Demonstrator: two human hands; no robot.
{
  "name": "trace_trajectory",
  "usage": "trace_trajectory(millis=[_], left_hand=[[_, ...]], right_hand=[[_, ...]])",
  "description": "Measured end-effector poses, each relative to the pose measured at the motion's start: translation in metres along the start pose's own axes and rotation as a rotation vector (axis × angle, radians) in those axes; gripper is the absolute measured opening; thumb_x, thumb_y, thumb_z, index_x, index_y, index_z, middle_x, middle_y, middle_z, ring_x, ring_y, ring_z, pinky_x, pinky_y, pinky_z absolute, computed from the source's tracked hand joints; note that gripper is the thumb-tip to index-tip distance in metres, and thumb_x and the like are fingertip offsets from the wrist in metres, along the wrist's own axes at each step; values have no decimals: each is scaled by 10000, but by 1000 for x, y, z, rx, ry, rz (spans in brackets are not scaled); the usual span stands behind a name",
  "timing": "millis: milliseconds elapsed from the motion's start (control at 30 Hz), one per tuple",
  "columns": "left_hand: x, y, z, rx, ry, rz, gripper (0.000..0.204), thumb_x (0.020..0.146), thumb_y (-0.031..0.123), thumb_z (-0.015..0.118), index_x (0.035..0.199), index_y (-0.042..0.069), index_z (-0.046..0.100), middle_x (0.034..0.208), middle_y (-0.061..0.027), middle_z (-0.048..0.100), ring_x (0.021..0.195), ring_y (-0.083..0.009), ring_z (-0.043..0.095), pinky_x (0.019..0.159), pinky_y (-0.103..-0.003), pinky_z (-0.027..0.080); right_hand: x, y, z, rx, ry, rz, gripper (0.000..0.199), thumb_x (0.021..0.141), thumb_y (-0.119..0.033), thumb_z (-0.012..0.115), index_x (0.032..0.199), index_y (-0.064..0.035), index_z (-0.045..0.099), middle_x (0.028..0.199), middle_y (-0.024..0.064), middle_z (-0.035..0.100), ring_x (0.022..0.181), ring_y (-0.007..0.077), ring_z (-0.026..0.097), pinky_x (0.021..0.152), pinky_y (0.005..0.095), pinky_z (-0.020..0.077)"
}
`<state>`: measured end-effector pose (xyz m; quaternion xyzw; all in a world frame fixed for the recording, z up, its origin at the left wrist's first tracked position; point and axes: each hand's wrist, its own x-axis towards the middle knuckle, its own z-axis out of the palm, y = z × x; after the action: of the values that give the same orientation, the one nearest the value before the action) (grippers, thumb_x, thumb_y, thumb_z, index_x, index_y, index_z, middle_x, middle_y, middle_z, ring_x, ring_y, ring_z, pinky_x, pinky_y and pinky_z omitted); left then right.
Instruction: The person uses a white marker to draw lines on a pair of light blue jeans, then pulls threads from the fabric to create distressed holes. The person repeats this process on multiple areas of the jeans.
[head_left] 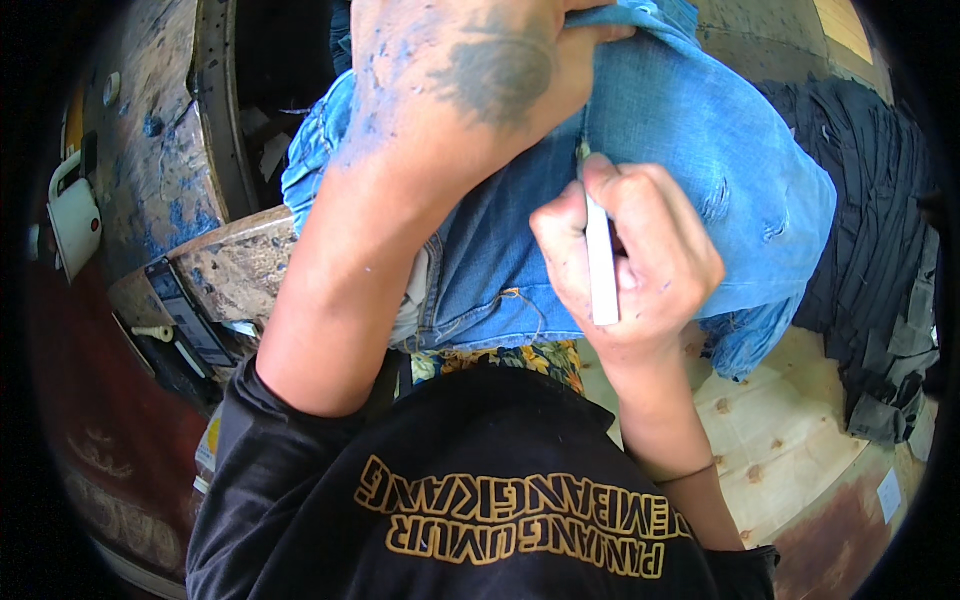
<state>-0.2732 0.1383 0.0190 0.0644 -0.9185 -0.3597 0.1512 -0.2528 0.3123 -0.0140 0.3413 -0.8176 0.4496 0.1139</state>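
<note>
Blue jeans [690, 130] with small rips lie draped over a rounded form in the middle of the view. My left hand [470, 70], stained with blue dye, presses flat on the denim near the top. My right hand [630, 265] grips a thin white stick-like tool [600, 265] and holds its tip against the denim just below my left hand. The tool's tip touches the fabric close to a seam.
A pile of dark denim garments [880, 230] lies at the right. A dye-stained wooden bench [230, 270] is at the left, with a white jug [75, 215] beyond it. Light patched flooring [790, 440] shows at the lower right.
</note>
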Motion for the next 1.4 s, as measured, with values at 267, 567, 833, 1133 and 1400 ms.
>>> trace_trajectory(millis=[267, 567, 833, 1133, 1400], left_hand=[[-3, 1, -1, -81, 81, 65, 144, 869, 172, 850, 955, 56, 854, 805, -195, 752, 730, -357, 766, 676, -387, 593], [3, -9, 10, 94, -37, -21, 161, 886, 196, 815, 941, 47, 844, 819, -197, 752, 762, -376, 757, 712, -410, 592], [-5, -9, 8, -68, 124, 83, 141, 880, 168, 811, 921, 36, 834, 820, -192, 755, 767, -372, 758, 719, -412, 590], [-1, 1, 3, 118, -7, 41, 134, 878, 184, 819, 918, 57, 835, 829, -185, 756, 784, -381, 751, 736, -422, 592], [-3, -9, 7, 34, 49, 3, 157, 872, 184, 822, 911, 32, 826, 839, -188, 761, 796, -378, 757, 743, -426, 591]], right_hand=[[-29, -16, -9, -49, -14, 10, 212, 738, 103, 724, 941, 45, 710, 675, 83, 538, 525, 226, 552, 482, 330, 462], [-9, -11, -1, -26, 86, -17, 190, 757, 77, 742, 941, 30, 729, 710, 97, 633, 558, 237, 630, 520, 338, 531], [-13, -11, 4, -27, 15, 53, 222, 726, 100, 727, 932, 17, 716, 675, 94, 573, 521, 240, 570, 486, 329, 471], [-13, -15, 0, -19, 87, -7, 163, 743, 71, 718, 898, 25, 702, 662, 95, 564, 508, 229, 555, 480, 342, 485], [-16, -11, 1, -58, -29, 20, 156, 730, 61, 734, 871, 11, 690, 655, 82, 557, 495, 236, 549, 477, 331, 475]])
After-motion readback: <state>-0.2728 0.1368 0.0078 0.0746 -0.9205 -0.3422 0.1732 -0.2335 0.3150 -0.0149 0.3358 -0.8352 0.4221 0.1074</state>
